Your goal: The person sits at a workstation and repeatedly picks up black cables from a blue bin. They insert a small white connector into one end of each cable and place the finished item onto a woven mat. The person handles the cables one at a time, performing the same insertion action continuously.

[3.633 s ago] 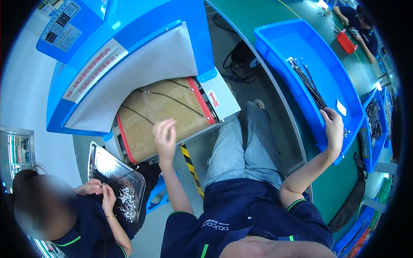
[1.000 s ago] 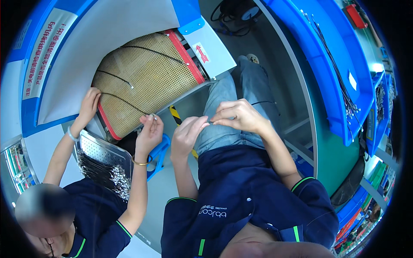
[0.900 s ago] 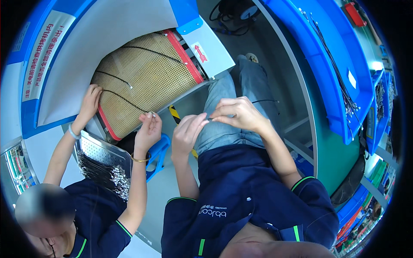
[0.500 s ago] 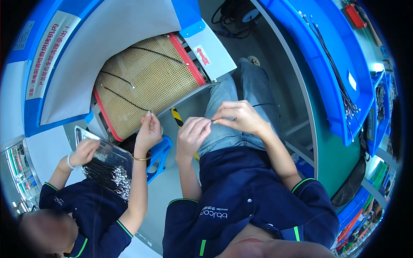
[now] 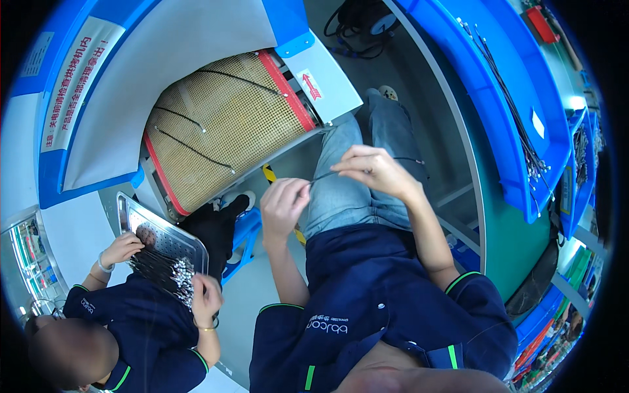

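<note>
A thin black cable (image 5: pixel 322 176) runs between my two hands above my lap. My left hand (image 5: pixel 283 204) is closed, pinching one end of it between thumb and fingers. Further right and slightly higher, my right hand (image 5: pixel 376 171) grips the same cable, fingertips together. The cable's other end sticks out past my right hand toward the right, over my leg. The tip inside my left fingers is hidden.
Front left, a machine's mesh conveyor belt (image 5: pixel 255 124) carries several black cables. At left, a co-worker's hands (image 5: pixel 208 298) work over a metal tray (image 5: pixel 190 243) of cables. A blue bin (image 5: pixel 452 59) with cables stands at right, above a green surface (image 5: pixel 508 242).
My hands have drawn apart, and more cable shows between them. The co-worker's hand has left the cable on the belt and come back to the tray.
</note>
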Motion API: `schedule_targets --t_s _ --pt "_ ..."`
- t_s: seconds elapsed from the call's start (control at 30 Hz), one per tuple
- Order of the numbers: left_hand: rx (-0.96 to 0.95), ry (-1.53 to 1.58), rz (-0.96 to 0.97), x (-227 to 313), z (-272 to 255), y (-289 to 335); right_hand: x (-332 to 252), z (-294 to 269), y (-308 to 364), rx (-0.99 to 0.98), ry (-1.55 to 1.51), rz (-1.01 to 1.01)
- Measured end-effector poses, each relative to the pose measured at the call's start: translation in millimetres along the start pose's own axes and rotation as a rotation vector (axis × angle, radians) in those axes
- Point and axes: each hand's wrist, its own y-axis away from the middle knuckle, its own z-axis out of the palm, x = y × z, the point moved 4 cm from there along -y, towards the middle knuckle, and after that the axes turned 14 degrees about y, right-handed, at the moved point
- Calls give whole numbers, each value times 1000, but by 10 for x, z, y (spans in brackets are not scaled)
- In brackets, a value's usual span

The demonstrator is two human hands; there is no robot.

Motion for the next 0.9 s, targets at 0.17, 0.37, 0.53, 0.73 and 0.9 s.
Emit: schedule_targets --t_s 0.17,0.37,0.53,0.73,0.9 --pt "96 -105 -168 -235 -422 229 271 -362 70 8 346 33" --pt "170 -129 -256 -380 -662 407 408 -560 185 83 257 180" --pt "194 -129 -273 -381 -734 496 339 -516 163 173 216 123" --pt "211 -116 -276 -387 -808 516 299 -525 181 170 201 95" --pt "197 -129 -212 -351 -832 496 283 -512 203 135 170 115"
